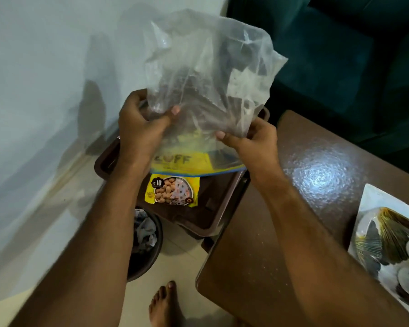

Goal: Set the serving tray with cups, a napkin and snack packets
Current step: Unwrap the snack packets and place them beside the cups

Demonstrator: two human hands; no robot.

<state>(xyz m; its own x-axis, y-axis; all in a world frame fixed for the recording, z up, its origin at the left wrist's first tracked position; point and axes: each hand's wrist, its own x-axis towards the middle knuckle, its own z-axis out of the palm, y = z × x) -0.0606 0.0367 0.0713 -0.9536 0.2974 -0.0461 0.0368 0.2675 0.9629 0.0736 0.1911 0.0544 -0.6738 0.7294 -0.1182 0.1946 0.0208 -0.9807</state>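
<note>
I hold a clear plastic zip bag [208, 74] upside down over the brown serving tray [224, 215]. My left hand [142, 128] grips the bag's left side and my right hand [253, 140] pinches its right side. Both are near the bag's blue-edged mouth, which points down. A yellow snack packet [182, 159] shows through the bag at the mouth. Another yellow snack packet [175, 191], with nuts pictured and a "10" mark, lies flat on the tray just below. I see no cups or napkin.
The tray rests partly on a brown table [316, 175]. A decorative white plate [387, 241] sits at the table's right edge. A dark bin [144, 241] with crumpled paper stands on the floor by my bare foot [165, 303]. A teal sofa [340, 55] is behind.
</note>
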